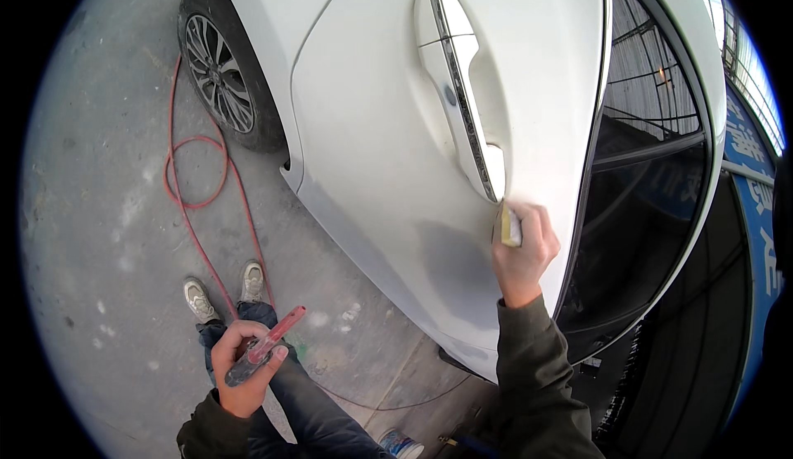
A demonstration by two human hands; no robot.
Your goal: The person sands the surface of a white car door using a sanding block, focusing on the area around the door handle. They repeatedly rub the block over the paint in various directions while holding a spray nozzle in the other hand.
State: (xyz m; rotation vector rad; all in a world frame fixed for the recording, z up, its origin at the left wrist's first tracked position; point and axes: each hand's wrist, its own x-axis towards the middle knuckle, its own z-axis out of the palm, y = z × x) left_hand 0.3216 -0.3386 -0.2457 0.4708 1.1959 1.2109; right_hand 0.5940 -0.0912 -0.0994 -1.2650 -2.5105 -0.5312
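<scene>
My right hand [526, 248] is closed on a small yellow-and-white folded piece that looks like sandpaper [507, 228]. It presses against the white car door [355, 120], just below the lower end of the door handle [458, 95]. The handle is white with a dark strip along it. Near the hand, a grey dull patch [458, 265] shows on the door's paint. Lower left, over my legs, my left hand [242, 364] is wrapped round a slim red tool with a dark grip [268, 345]; its exact kind cannot be made out.
A red hose [198, 205] loops over the concrete floor [99, 195] between the car wheel [221, 62] and my shoes [200, 299]. At the bottom stands a small tub [401, 444]. The car's dark side window [640, 211] and a blue sign [753, 236] lie right.
</scene>
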